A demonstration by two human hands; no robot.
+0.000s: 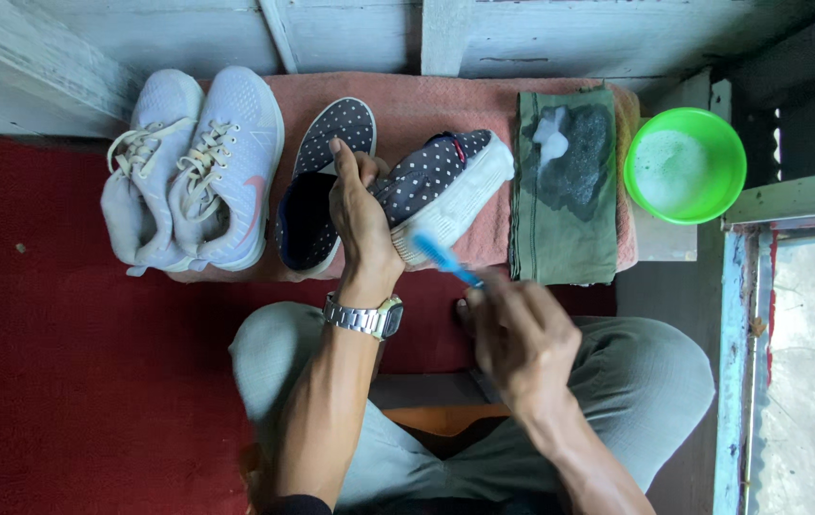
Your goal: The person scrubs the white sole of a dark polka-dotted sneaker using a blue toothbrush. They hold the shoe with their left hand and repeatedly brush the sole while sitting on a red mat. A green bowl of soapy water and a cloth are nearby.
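Holding a dotted shoe (pixel 445 181), left hand (pixel 361 224); right hand (pixel 522 334) grips a toothbrush (pixel 445 259) against it.

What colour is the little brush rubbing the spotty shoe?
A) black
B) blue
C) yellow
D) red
B: the right hand holds a blue brush against the white sole of the dotted shoe, which the left hand steadies.

Red carpet (pixel 64 381) floor below pale wooden plank wall (pixel 188 29), daylit.
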